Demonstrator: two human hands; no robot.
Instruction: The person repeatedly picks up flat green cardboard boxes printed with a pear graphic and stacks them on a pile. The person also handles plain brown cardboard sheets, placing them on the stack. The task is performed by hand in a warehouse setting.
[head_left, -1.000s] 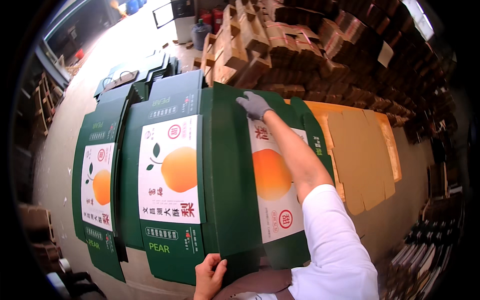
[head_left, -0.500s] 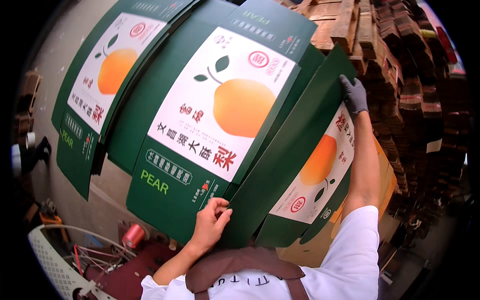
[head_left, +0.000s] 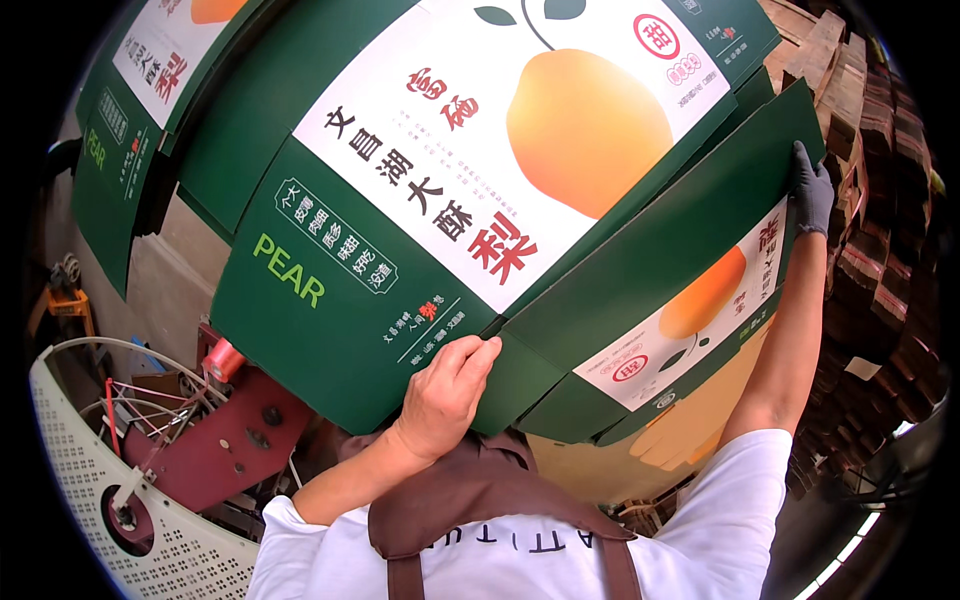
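A large green cardboard carton blank (head_left: pixel 350 250) lies in front of me, printed with a yellow-orange pear on a white panel. Along its right side a green flap (head_left: pixel 650 250) stands up at an angle, with a smaller pear panel facing right. My bare left hand (head_left: pixel 445 390) pinches the near edge, at the crease between the big panel and the flap. With a dark grey glove on, my right hand (head_left: pixel 812 190) is closed round the flap's far right corner. The fingers behind the board are hidden.
Another green printed carton blank (head_left: pixel 110 140) lies at the far left. Below it are a machine with a perforated pale guard (head_left: pixel 90 480), a dark red plate (head_left: pixel 240 440) and a red spool (head_left: pixel 222 360). Wooden pallets (head_left: pixel 815 50) and stacked brown cardboard (head_left: pixel 890 230) stand at the right.
The carton blank now fills more of the view, and its near edge is higher in the picture. My right hand and the flap appear farther right. My left fingers have closed on the edge.
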